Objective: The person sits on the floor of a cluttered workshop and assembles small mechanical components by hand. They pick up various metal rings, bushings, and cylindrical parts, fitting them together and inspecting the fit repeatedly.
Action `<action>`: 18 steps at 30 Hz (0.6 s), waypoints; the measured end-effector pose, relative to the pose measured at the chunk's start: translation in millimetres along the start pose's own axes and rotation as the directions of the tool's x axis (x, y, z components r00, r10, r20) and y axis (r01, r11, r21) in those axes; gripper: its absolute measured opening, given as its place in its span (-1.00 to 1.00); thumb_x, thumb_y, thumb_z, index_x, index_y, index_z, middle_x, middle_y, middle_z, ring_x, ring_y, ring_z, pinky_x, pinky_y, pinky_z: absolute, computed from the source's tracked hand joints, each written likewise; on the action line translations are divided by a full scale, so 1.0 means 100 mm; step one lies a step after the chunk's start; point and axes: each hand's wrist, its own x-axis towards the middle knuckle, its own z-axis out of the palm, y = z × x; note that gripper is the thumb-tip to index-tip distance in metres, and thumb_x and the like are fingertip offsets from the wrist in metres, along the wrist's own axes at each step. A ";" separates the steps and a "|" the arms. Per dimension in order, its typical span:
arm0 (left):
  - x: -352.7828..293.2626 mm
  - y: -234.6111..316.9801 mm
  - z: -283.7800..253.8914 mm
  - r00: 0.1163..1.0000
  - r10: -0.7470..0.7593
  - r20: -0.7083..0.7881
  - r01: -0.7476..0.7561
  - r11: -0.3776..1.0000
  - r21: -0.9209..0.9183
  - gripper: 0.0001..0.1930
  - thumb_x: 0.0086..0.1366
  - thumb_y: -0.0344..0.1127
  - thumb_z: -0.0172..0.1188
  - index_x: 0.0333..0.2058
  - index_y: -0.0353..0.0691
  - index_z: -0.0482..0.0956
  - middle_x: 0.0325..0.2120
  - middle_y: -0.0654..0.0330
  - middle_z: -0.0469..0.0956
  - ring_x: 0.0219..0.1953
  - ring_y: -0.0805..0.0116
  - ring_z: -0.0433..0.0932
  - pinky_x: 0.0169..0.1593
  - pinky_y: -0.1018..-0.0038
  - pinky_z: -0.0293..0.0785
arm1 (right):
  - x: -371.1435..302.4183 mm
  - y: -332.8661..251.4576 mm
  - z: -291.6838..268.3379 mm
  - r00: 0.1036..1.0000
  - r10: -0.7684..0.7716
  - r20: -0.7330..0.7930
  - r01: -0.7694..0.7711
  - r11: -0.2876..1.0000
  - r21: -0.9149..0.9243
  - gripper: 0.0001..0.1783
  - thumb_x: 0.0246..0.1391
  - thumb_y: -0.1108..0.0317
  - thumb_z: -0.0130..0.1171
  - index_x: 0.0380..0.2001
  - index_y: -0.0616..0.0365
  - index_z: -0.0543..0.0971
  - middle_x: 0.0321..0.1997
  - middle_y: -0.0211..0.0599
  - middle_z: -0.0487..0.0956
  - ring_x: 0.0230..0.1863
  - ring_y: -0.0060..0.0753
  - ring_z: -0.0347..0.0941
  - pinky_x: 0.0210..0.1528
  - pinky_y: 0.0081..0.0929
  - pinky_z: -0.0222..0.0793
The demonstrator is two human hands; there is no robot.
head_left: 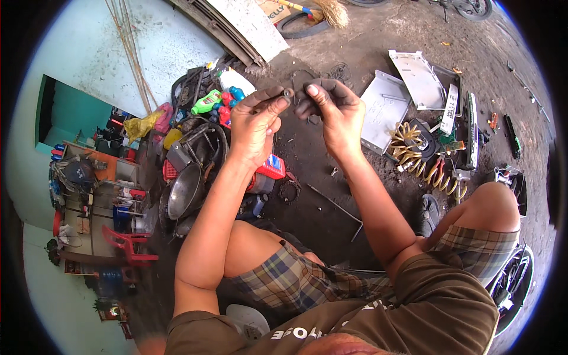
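Both arms reach forward, and my two hands meet close together over the dark ground. My left hand (255, 127) is closed, pinching a small dark ring-shaped metal part (288, 93) between thumb and forefinger. Just right of it, my right hand (338, 112) has its thumb pressed toward blackened, curled fingers. Whatever lies in that pinch is too small and dark to name. A narrow gap separates the two hands. Below them on the ground lie a T-handled metal rod (337, 206) and a small metal piece (335, 171).
At left, a cluttered heap holds a metal bowl (184, 190), a green bottle (206, 102) and a red box (271, 167). Flat metal panels (386, 106), a coiled yellowish hose (439, 177) and red-handled pliers (436, 170) lie at right. A red chair (131, 242) stands farther left.
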 end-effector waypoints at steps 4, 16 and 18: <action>0.01 -0.01 0.02 0.999 -0.025 0.032 0.026 1.000 -0.018 -0.79 0.34 -0.50 0.31 -0.06 -0.22 0.71 -0.21 0.19 0.73 -0.60 0.75 0.24 -0.54 0.70 0.14 | 0.00 0.10 -0.03 1.000 -0.001 -0.014 0.001 0.998 0.055 -0.81 0.26 0.41 0.32 -0.22 0.37 0.65 -0.37 -0.21 0.68 -0.43 -0.47 0.59 -0.38 -0.53 0.52; -0.01 -0.01 0.06 1.000 0.025 0.010 -0.025 0.998 0.063 -0.77 0.27 -0.54 0.37 -0.09 -0.25 0.71 -0.36 0.32 0.67 -0.58 0.75 0.27 -0.53 0.68 0.11 | -0.03 0.15 0.01 0.987 0.154 0.033 -0.157 0.932 0.326 -0.78 0.23 0.49 0.31 -0.10 0.37 0.61 -0.28 -0.15 0.70 -0.40 -0.45 0.63 -0.30 -0.51 0.59; -0.01 -0.01 0.05 0.999 0.053 -0.009 -0.052 0.993 0.103 -0.77 0.25 -0.54 0.39 -0.11 -0.25 0.72 -0.37 0.32 0.67 -0.57 0.74 0.28 -0.53 0.68 0.10 | -0.03 0.13 0.01 0.983 0.175 0.053 -0.182 0.920 0.348 -0.80 0.23 0.50 0.31 -0.11 0.37 0.62 -0.27 -0.14 0.71 -0.40 -0.44 0.63 -0.29 -0.50 0.60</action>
